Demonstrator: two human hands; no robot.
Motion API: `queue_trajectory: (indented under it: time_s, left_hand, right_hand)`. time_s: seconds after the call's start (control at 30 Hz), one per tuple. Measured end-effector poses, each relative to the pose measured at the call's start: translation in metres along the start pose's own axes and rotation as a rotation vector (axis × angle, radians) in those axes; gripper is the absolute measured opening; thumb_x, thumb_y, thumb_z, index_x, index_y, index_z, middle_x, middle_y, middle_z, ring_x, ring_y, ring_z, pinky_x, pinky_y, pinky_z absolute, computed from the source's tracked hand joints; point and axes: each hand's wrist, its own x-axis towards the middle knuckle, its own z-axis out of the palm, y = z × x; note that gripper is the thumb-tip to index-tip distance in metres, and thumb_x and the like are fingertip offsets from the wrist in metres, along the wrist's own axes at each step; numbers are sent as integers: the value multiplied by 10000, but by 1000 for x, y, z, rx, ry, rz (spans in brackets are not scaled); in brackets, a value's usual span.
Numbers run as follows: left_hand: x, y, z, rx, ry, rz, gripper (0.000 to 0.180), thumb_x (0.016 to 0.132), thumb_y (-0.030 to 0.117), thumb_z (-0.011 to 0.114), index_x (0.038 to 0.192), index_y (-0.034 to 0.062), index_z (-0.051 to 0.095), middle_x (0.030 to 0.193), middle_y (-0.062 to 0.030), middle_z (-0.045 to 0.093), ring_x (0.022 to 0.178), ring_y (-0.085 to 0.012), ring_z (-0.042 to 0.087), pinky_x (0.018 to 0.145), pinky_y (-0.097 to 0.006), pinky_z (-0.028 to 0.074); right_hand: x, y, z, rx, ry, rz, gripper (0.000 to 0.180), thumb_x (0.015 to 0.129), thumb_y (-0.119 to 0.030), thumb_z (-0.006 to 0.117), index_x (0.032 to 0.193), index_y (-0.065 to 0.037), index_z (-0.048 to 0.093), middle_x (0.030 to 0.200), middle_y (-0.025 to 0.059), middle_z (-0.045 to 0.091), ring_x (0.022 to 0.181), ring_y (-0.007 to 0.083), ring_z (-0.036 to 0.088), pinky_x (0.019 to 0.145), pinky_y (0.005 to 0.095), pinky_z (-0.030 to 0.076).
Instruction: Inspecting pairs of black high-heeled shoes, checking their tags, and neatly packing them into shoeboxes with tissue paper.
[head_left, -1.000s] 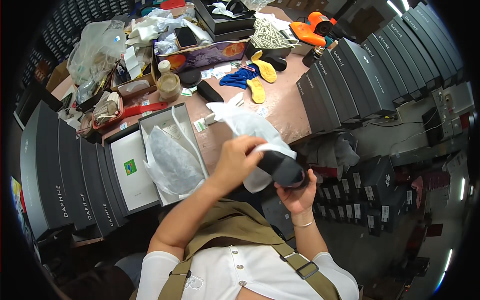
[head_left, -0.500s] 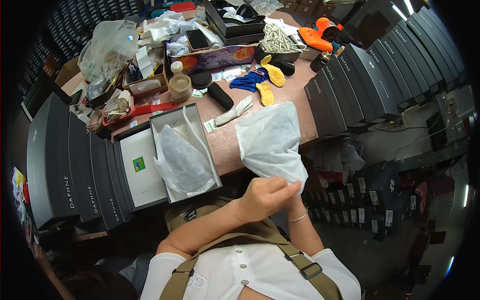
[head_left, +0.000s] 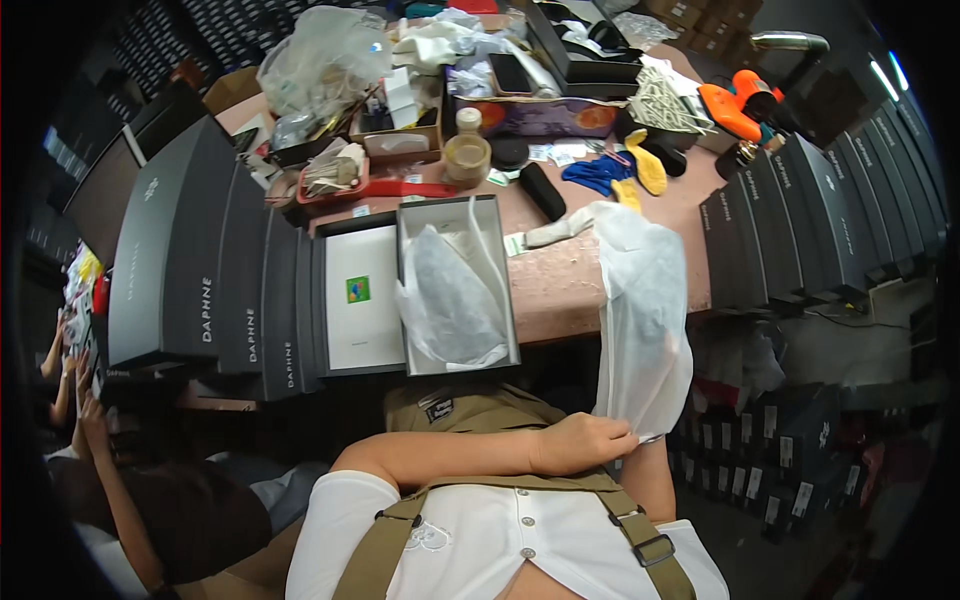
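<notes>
A thin white cloth bag (head_left: 640,300) stretches upward from my hands over the table's front edge. My left hand (head_left: 585,442) has its fingers closed on the bag's open lower edge. Up to the wrist, my right hand (head_left: 655,372) is inside the bag, showing only as a pinkish shape through the cloth. A faint darker shape shows further up in the bag; its kind and my right fingers are hidden. To the left, an open dark shoe box (head_left: 515,330) holds a similar white wrapped bundle (head_left: 448,295). Its lid (head_left: 362,335) lies beside it, pale inside with a green sticker.
Dark shoe boxes (head_left: 175,250) stand at the left, more (head_left: 775,225) at the right. Behind are a bottle (head_left: 467,150), a black case (head_left: 541,192), blue cloth (head_left: 597,173), yellow pieces (head_left: 648,165) and an orange tool (head_left: 730,112). Another person's arm (head_left: 125,500) is at far left.
My right hand has gone up inside the white bag, which is now drawn down over the wrist. My left hand has moved lower with the bag's edge. The view has shifted left.
</notes>
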Motion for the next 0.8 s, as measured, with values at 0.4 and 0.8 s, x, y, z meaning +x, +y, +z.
queue_trajectory:
  time_s: [0.4,0.8]
  left_hand:
    - [-76,-16,-122,-839,1133,-789,569,825,213,713,1303,13,478,1210,-89,585,1087,-202,584,944,-344,486]
    - [-90,-84,-98,-875,1031,-687,678,798,110,595,1421,-5,353,1275,-129,532,1127,-200,548,1008,-336,416]
  right_hand:
    - [15,53,117,-1221,-786,-745,558,826,-218,643,1326,-27,485,1331,179,511,1254,285,480,1083,386,348]
    - [37,69,63,397,-303,755,674,825,-367,714,1341,-24,447,1268,129,564,1114,227,586,981,365,473]
